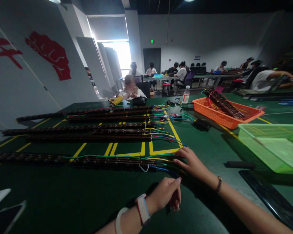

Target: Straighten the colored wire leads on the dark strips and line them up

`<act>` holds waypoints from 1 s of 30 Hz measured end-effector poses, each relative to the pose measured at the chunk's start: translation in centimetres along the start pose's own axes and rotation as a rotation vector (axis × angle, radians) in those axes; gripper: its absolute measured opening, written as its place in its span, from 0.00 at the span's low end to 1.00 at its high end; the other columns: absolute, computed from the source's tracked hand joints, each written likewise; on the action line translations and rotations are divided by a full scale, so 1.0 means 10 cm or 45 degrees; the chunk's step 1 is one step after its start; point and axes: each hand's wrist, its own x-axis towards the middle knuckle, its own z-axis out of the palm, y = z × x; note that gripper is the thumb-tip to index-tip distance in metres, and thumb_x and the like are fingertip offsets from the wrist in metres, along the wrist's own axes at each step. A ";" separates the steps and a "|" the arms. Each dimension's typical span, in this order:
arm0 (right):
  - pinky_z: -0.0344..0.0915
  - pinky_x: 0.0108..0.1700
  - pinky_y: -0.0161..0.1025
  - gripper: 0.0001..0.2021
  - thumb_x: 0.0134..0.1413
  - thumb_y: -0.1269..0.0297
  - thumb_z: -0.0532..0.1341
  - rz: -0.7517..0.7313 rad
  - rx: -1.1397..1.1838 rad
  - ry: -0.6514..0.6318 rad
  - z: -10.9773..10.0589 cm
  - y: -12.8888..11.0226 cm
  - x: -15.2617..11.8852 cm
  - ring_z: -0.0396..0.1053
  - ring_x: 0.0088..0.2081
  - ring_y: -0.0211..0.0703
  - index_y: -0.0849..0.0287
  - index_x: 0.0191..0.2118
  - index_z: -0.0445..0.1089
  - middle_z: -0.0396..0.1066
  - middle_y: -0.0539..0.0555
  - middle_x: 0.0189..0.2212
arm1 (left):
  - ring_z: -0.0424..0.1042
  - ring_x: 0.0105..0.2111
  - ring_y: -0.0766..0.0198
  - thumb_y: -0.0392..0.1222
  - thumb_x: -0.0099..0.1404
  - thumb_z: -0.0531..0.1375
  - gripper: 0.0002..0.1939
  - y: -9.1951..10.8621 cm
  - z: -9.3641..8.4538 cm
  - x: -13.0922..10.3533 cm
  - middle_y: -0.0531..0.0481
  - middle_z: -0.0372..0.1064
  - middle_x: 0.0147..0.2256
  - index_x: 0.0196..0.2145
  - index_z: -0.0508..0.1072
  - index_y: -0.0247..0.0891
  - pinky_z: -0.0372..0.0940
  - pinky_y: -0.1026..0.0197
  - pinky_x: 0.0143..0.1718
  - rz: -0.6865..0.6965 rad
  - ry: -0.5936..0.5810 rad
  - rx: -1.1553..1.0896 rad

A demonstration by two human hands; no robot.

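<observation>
My right hand [191, 164] reaches over the loose wire ends of the nearest dark strip bundle [112, 161]. Its fingers are apart, close to a green wire [164, 155] and a yellow wire [161, 159]; whether they touch them is unclear. Just below, my left hand [168, 193] is curled with the thumb on top and the fingers bent down. Anything inside it is hidden. A blue wire [158, 168] runs toward the space between both hands. A white tie [144, 168] loops at the bundle's end.
More wired strip bundles [88, 130] lie across the green table [75, 201]. To the right are an orange basket [217, 113] holding strips, a green basket [271, 152] and a dark glossy panel [271, 198]. A bottle [186, 95] stands behind. Opposite sits a person [130, 87].
</observation>
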 end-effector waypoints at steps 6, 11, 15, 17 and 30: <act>0.57 0.53 0.51 0.37 0.41 0.48 0.68 -0.185 -0.131 -0.213 0.12 -0.11 0.19 0.59 0.51 0.54 0.55 0.57 0.59 0.61 0.61 0.51 | 0.61 0.13 0.69 0.68 0.57 0.48 0.31 0.01 0.01 0.00 0.53 0.59 0.13 0.18 0.64 0.36 0.53 0.66 0.16 0.014 0.000 0.010; 0.59 0.46 0.44 0.24 0.41 0.57 0.69 -0.218 -0.248 -0.272 0.23 -0.19 0.28 0.62 0.42 0.49 0.60 0.46 0.67 0.68 0.57 0.40 | 0.61 0.13 0.69 0.68 0.57 0.49 0.30 -0.01 0.00 0.01 0.53 0.60 0.14 0.18 0.64 0.36 0.53 0.67 0.16 -0.004 0.006 0.003; 0.57 0.33 0.34 0.07 0.47 0.64 0.64 -0.153 -0.228 -0.494 0.23 -0.22 0.37 0.63 0.30 0.39 0.60 0.32 0.69 0.70 0.52 0.29 | 0.62 0.14 0.69 0.67 0.58 0.49 0.30 0.01 0.01 -0.01 0.53 0.60 0.13 0.18 0.64 0.36 0.53 0.67 0.16 0.005 0.003 -0.009; 0.52 0.27 0.32 0.06 0.48 0.64 0.62 -0.047 -0.144 -0.640 0.20 -0.21 0.42 0.60 0.25 0.35 0.61 0.31 0.69 0.68 0.49 0.25 | 0.63 0.14 0.69 0.66 0.59 0.49 0.30 0.02 0.00 -0.01 0.52 0.61 0.14 0.19 0.65 0.35 0.53 0.68 0.16 0.018 0.005 -0.010; 0.44 0.22 0.31 0.15 0.52 0.59 0.61 -0.028 0.095 -0.915 0.16 -0.05 0.66 0.47 0.21 0.30 0.63 0.21 0.63 0.51 0.41 0.15 | 0.74 0.39 0.54 0.59 0.66 0.47 0.28 0.06 -0.08 0.05 0.30 0.72 0.41 0.44 0.64 0.28 0.64 0.52 0.45 0.115 0.002 -0.606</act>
